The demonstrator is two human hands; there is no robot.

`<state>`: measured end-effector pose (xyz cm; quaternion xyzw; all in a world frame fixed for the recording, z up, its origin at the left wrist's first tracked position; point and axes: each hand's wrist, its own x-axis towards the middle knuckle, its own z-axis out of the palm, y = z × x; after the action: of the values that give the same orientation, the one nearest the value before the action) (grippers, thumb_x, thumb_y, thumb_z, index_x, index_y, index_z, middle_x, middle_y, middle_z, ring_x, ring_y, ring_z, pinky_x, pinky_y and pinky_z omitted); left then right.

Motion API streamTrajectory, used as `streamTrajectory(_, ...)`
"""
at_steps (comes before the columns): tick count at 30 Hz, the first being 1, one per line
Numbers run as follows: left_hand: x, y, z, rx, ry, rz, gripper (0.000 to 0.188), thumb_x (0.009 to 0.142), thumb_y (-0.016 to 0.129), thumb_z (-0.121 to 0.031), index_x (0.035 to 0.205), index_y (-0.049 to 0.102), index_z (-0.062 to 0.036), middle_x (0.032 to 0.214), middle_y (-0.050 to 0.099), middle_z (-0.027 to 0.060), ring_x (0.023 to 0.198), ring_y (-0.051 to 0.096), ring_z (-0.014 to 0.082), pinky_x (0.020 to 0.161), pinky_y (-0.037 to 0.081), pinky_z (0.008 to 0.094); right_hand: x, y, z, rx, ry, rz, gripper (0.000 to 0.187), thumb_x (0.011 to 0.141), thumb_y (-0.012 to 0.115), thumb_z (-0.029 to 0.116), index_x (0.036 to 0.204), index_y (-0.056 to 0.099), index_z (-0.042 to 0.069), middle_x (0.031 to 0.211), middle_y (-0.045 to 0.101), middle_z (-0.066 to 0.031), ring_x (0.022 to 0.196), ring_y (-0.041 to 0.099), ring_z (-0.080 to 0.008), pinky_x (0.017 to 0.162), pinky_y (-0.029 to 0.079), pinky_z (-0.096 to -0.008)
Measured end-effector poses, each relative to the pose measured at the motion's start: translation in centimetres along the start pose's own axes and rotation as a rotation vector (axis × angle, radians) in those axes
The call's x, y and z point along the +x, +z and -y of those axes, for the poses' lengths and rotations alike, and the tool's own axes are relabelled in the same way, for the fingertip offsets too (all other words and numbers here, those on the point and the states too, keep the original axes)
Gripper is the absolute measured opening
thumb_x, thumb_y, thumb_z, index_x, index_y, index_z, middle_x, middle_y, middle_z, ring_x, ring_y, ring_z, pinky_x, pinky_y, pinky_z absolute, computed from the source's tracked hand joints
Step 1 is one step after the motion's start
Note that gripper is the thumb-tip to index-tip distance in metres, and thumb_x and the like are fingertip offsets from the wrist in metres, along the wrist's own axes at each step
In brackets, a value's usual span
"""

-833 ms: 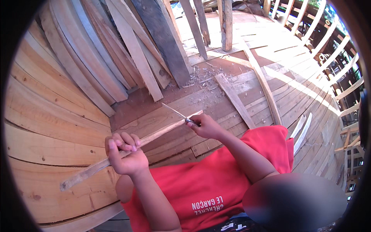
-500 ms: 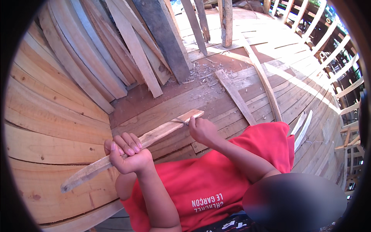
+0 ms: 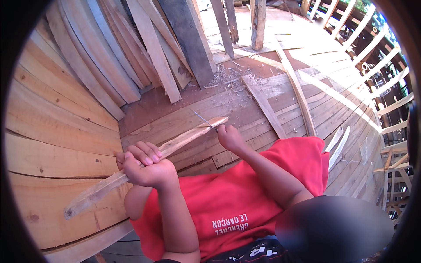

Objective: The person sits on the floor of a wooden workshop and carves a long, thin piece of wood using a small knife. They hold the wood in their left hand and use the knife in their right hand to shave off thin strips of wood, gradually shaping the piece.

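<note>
A long, narrow strip of wood slants across my lap, its tapered, greyish lower end reaching past my left hand to the lower left. My left hand is wrapped round the strip near its middle. Close to the strip's pale upper end, my right hand is closed in a fist on a knife. The thin knife blade crosses the strip and its tip sticks out beyond the far side. The handle is hidden inside my fingers.
Curved planks form a wall at the left. Boards and a dark post lean at the back. Wood shavings litter the plank floor. Loose battens lie farther right. Red cloth covers my lap.
The knife has turned, and its blade now reaches past the strip's far edge. The strip and both hands sit slightly higher and farther left in view; the left grip is unchanged.
</note>
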<state>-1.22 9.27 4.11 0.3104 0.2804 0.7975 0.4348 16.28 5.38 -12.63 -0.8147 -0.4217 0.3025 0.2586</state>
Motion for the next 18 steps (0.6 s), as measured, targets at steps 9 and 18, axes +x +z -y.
streamTrajectory(9, 0.7, 0.1, -0.1, 0.001, -0.009, -0.107, 0.026, 0.085, 0.045, -0.011, 0.065, 0.029, -0.015, 0.049, 0.027, -0.0034, 0.041, 0.026, 0.0079, 0.039, 0.028, 0.0234, 1.5, 1.4, -0.8, 0.049, -0.015, -0.094, 0.044, 0.096, 0.035, 0.03, 0.089, 0.06, -0.005, 0.094, 0.063, -0.035, 0.094, 0.058, -0.0538, 0.086, 0.045, -0.0593)
streamTrajectory(18, 0.8, 0.4, -0.5, 0.063, -0.04, -0.203, 0.029, 0.084, 0.046, -0.012, 0.061, 0.028, -0.0151, 0.051, 0.028, -0.0027, 0.044, 0.028, 0.0093, 0.043, 0.03, 0.0264, 0.2, 0.5, 2.8, 0.044, 0.006, -0.074, 0.057, 0.097, 0.034, 0.038, 0.088, 0.068, -0.008, 0.095, 0.065, -0.0346, 0.097, 0.061, -0.0521, 0.092, 0.045, -0.0569)
